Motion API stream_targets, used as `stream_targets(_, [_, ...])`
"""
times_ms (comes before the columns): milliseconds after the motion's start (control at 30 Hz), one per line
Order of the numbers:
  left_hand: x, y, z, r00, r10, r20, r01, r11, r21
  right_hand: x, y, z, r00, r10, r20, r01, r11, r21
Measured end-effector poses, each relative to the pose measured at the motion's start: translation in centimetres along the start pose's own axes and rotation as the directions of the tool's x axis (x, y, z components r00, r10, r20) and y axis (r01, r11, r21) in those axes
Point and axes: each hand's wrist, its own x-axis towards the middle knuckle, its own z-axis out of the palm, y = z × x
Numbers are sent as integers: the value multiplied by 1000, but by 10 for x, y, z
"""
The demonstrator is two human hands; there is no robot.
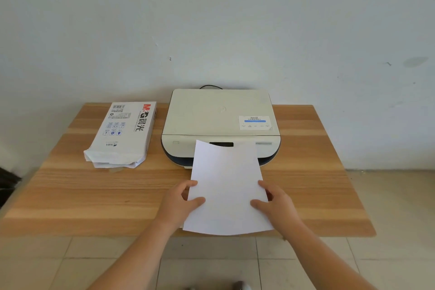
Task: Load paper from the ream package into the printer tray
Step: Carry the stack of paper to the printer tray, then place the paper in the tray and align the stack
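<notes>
Nearest to me, both forearms reach forward over the tiled floor point(306, 252) to the front edge of the wooden table point(70, 195). The left hand point(179, 202) pinches the left edge of the white paper point(226, 186), thumb on top and the other fingers curled beneath; the right hand point(275, 202) grips the right edge the same way, thumb lying on the upper face. Between the two sets of fingers the paper sags slightly, and its near edge hangs past the table's front edge. I cannot tell whether it is one sheet or a thin stack.

Beyond the fingertips, the paper's far edge overlaps the front of the printer point(219, 115) and covers part of its dark front opening; I cannot tell whether that edge has entered the tray. The printer's lid is shut, with a label on its right corner.

Left of the left hand and farther back lies the ream package point(124, 132), flat on the table, its near end torn open and crumpled, just beside the printer. A white wall point(211, 19) stands behind.
</notes>
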Motion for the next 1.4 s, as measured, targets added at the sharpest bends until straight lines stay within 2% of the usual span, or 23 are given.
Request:
stream_targets(433, [-20, -53, 13, 996, -82, 40, 81, 996, 38, -20, 42, 20, 993, 116, 32, -116, 993, -27])
stream_targets(900, [-31, -78, 32, 979, -186, 87, 180, 981, 75, -22, 75, 31, 967, 240, 87, -239, 971, -26])
stream_targets(1167, [-32, -81, 36, 951, -279, 135, 285, 958, -24, -18, 87, 35, 947, 300, 117, -298, 954, -36])
stream_targets(1400, [-20, -82, 35, 925, -342, 167, 356, 932, -62, -13, 91, 37, 916, 376, 142, -386, 921, 52])
